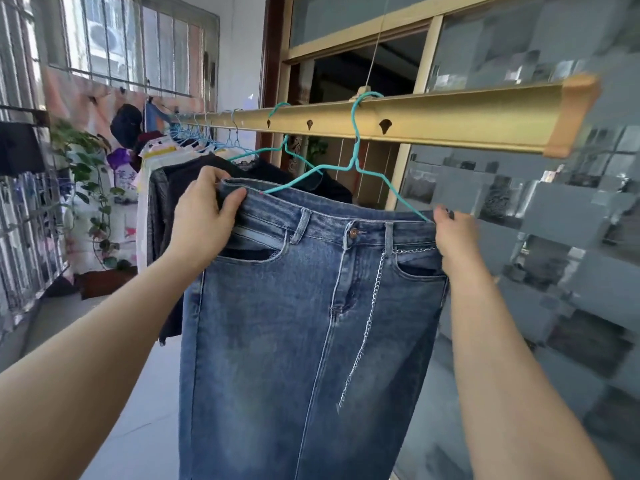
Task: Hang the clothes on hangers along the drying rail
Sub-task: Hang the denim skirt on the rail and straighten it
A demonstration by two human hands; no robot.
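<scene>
- The denim (304, 323) hangs by its waistband from the teal hanger (375, 183), whose hook sits over the gold rail (450, 123), close to the rail's capped end.
- My left hand (204, 220) grips the waistband's left end, fingers curled over the top edge and thumb on the front.
- My right hand (455, 237) pinches the waistband's right end, right where the hanger's arm tip comes out.
- Risk: the wire arm only just reaches that corner. If I let go before the fabric is seated, I expect the waistband to slide inward and drop off that side.
- Risk: the denim looks heavy for a thin wire hanger. Uneven weight could tip it and dump the low end.
- Risk: tugging the waistband sideways to stretch it may drag the hook along the rail or lift it off.
- Risk: the chain (367, 327) dangling down the front could snag on the wire or my fingers.
- Risk: the next hanger (287, 140), with a dark top (332, 188), hangs just behind; the two wires could tangle if I push left.
</scene>
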